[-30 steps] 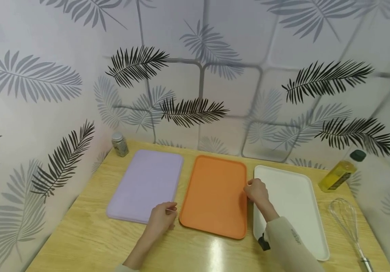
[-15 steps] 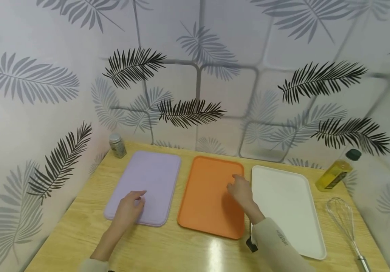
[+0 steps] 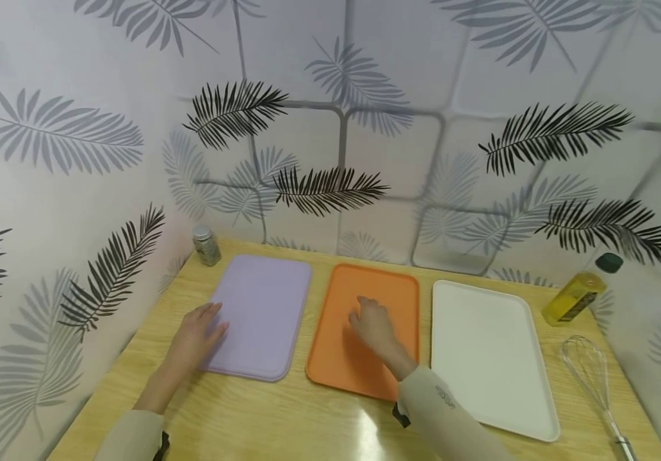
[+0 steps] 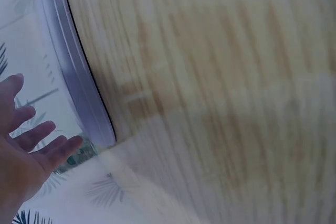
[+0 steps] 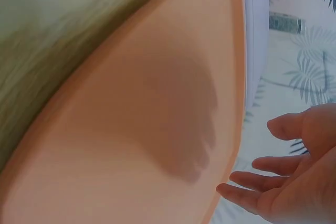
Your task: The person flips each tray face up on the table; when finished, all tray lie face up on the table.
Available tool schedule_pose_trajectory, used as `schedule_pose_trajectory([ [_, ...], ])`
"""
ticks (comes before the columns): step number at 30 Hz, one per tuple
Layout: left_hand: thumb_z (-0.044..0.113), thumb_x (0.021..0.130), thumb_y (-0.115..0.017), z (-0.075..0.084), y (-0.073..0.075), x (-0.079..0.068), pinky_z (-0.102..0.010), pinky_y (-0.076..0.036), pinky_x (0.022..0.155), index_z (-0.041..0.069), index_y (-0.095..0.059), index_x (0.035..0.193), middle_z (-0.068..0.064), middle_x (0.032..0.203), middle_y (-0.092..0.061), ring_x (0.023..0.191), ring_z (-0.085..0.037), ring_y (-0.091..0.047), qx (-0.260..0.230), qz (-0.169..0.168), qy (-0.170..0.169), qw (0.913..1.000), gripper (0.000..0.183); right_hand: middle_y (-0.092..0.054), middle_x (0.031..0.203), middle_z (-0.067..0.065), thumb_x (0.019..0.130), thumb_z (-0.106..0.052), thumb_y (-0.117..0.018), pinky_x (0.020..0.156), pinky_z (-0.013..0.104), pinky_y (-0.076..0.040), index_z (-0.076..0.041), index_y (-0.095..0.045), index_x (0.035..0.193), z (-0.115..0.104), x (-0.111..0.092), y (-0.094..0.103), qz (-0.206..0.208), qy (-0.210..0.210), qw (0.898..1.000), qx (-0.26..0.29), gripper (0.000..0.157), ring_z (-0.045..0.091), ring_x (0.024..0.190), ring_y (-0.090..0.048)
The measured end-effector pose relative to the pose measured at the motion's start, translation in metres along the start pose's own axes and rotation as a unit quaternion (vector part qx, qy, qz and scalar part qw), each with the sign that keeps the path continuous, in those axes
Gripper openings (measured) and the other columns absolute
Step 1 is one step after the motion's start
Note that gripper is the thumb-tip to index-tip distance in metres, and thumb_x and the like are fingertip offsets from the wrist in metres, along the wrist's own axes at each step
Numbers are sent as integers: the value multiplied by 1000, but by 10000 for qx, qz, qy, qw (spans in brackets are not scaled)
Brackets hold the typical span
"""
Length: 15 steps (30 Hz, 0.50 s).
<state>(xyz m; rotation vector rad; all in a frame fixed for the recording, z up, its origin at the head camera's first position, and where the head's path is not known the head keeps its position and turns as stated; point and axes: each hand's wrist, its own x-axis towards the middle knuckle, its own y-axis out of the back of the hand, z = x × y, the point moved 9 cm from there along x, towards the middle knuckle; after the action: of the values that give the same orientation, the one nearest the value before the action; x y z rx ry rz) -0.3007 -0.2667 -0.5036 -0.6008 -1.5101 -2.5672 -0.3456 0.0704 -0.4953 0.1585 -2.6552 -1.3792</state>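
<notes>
Plainly, the orange tray (image 3: 339, 342) lies below right fingers (image 5: 281, 165).

The place looks like a kitchen corner: leaf-patterned walls (image 3: 388, 64) across the upper frame, a wood-grain table (image 3: 273, 422) below, a whisk (image 3: 603, 402) at lower right, a bottle of yellow liquid (image 3: 575, 299) above it.

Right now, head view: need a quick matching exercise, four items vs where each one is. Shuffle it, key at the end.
Items
1. Left hand
2. Whisk
3. Right hand
4. Jar

Places
A. Over the orange tray
B. On the far left corner of the table
C. To the right of the white tray
D. At the left edge of the purple board

Pairs: 1-D, 2-C, 3-A, 4-B
</notes>
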Motion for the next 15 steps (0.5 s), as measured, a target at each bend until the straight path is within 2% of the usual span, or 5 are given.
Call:
schedule_pose_trajectory([
  [5,17,94,-62,-12,-4,8,-59,-33,104,-9,-50,134,-33,133,-49,122,-50,-44,78,-341,114,9993,48,-54,127,31,95,-14,-57,101,57,-38,12,-50,130,-21,1,-14,-19,259,9997,-8,44,49,115,-50],
  [9,18,95,-61,-16,-5,16,-59,-33,105,-8,-48,135,-31,135,-49,122,-49,-45,47,-406,5,9992,50,-54,126,31,94,-13,-59,101,56,-37,13,-50,130,-33,1,-24,43,425,9991,-13,45,48,117,-49],
  [15,24,96,-60,-22,-8,25,-60,-34,103,-7,-48,136,-30,135,-48,122,-50,-45,137,-512,43,9986,52,-51,129,31,94,-14,-60,103,54,-37,15,-46,131,-50,5,-37,-4,557,9984,-45,49,50,119,-46],
])
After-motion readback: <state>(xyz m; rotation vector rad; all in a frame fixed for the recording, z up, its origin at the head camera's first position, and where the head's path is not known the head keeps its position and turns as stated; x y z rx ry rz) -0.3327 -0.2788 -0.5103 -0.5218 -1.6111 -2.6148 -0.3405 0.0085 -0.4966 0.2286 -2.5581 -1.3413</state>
